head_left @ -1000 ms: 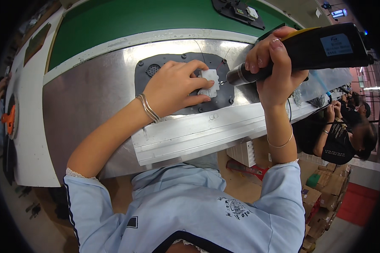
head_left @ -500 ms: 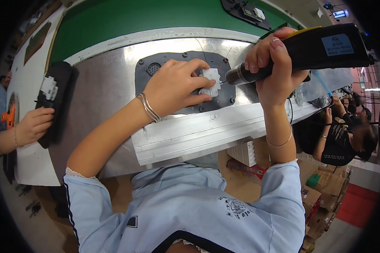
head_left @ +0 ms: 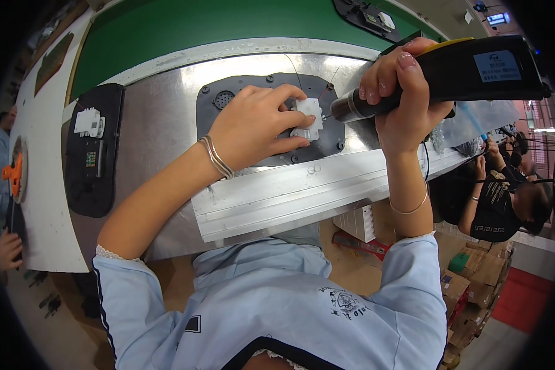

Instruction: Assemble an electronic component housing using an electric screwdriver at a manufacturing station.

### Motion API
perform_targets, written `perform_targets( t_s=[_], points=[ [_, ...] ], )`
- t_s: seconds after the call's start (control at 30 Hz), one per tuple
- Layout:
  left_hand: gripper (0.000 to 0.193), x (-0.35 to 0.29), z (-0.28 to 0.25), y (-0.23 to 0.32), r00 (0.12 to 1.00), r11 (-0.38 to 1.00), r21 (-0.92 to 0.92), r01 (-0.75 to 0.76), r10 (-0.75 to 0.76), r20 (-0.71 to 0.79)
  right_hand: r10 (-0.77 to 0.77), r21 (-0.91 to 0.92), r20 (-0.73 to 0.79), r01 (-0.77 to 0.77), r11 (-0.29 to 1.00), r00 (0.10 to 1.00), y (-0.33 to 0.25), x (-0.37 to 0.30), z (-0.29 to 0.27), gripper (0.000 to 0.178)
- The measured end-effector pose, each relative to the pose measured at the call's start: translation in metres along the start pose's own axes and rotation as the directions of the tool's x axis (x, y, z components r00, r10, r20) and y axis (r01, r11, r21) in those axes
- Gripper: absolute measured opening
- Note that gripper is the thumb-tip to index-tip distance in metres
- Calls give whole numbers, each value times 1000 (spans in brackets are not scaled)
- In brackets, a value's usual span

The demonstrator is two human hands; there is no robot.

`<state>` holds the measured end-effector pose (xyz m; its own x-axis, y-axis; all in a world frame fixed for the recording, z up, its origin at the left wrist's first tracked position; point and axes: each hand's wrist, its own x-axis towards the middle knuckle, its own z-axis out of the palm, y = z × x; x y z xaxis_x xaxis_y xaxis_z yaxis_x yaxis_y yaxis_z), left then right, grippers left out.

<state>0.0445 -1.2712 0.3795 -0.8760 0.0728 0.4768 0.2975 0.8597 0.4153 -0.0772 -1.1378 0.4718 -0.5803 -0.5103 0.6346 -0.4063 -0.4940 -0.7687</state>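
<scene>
My left hand (head_left: 258, 126) rests over a dark grey plastic panel (head_left: 332, 137), its thumb and fingers closed on a small white plastic module (head_left: 308, 106) near the panel's right end. In my right hand (head_left: 401, 98) is a black power screwdriver (head_left: 462, 74), gripped around its body and lying nearly level. The driver's tip points left at the module's right edge. Whether the bit touches a screw there is too small to tell. The panel lies on a metal worktop (head_left: 151, 117).
Another dark panel (head_left: 95, 154) with a white module lies at the left. A co-worker's hand (head_left: 7, 250) and an orange tool (head_left: 12, 174) are at the far left. Behind runs a green belt (head_left: 216, 21) carrying a further panel (head_left: 357, 15). An aluminium rail (head_left: 277, 197) edges the bench.
The co-worker's hand has let go of the left panel and drawn back left; that panel now lies flatter. The panel on the belt has shifted slightly right. My hands have barely moved.
</scene>
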Motion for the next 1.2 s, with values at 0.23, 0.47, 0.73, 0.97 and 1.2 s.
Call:
perform_targets(
  t_s=[0.23,0.47,0.73,0.97,1.2],
  points=[
    [24,1,1,-1,1000,1000,-2,-5,5,-3,17,38,5,-17,999,1000,4,-2,-1,11],
    [24,3,-1,0,1000,1000,6,-8,8,22,-2,-21,24,2,1000,1000,10,-5,4,14],
    [23,3,-2,1,1000,1000,-2,-8,8,-4,-144,-194,-41,133,972,989,-45,6,-49,23],
    [24,4,-2,-1,999,999,9,-31,31,-6,-162,-264,-201,106,959,966,-51,27,-94,16],
    [22,4,-9,0,998,999,-48,-16,20,68,-181,-293,-202,117,949,963,-38,20,-98,7]
  ],
)
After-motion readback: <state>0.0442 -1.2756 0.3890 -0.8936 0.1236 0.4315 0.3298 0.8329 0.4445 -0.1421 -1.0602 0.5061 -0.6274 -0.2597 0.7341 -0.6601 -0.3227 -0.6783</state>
